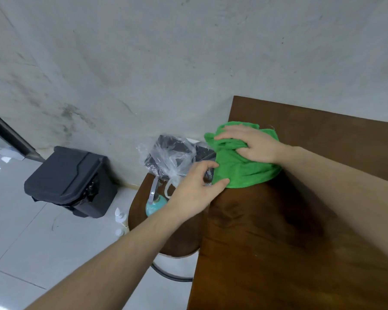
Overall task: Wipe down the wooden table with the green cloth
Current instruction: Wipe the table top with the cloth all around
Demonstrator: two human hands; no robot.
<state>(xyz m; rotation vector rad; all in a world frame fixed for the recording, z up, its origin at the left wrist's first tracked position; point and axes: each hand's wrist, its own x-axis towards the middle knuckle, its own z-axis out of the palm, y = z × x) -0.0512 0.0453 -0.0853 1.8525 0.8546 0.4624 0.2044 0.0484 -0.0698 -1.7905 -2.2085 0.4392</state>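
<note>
On the left edge of the brown wooden surface (pixel 300 231), near its far corner, lies the green cloth (pixel 240 166). The cloth is bunched up and wrinkled. Its long side runs along the edge of the surface, from the far corner back toward the person, and part of it hangs a little over that edge.

The right hand (pixel 253 144) lies on top of the cloth, with its fingers pointing left past the edge. Its grip is bunching a fold of cloth under the thumb and fingers. The left hand (pixel 195 189) reaches in from the left of the surface. Its thumb and fingertips pinch the near corner of the cloth.

Just left of the surface stands a round wooden stool (pixel 177 238). On the stool sit a clear plastic bag (pixel 166 162) over something dark, and a teal bottle (pixel 155 206). The dark thing may be a pouch, but the bag blurs it. Farther left of the surface, on the pale floor by the gray wall, stands a black bin (pixel 70 182). No writing can be read on any of these things.
</note>
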